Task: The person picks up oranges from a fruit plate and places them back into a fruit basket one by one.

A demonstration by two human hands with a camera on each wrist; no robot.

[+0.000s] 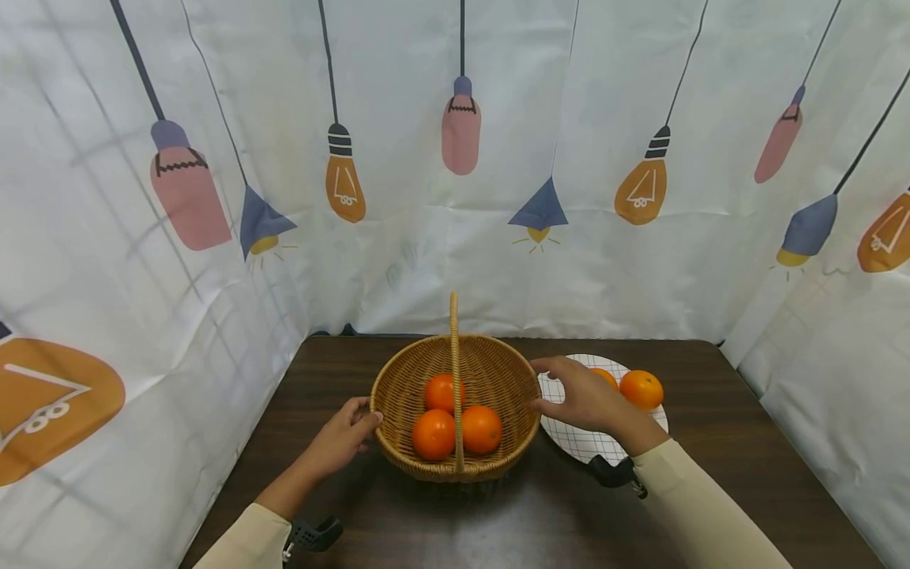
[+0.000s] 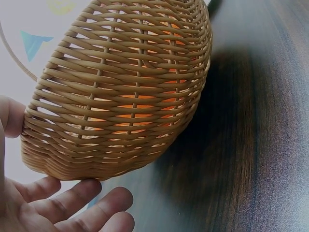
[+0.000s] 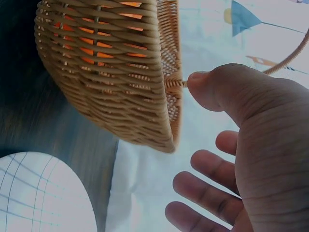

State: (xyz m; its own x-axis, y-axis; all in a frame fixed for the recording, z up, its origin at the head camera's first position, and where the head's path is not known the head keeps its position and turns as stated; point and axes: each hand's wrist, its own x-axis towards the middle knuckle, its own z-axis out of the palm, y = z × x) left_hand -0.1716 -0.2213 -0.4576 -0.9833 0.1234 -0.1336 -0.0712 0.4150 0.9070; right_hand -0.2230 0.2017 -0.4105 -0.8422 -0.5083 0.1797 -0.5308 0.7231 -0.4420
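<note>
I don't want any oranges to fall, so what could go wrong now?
The basket could tip: the left grip pinches it, but the right grip isn't curled round it. Its three oranges might roll. The right arm, across the plate, might bump an orange there.

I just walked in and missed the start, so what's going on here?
A person's left hand holds the near-left rim of a wicker basket, while the right hand is at the right rim, fingers spread; whether it touches is hard to tell. Three orange fruits sit inside the basket. To its right, a white plate with grid lines carries two more fruits.
</note>
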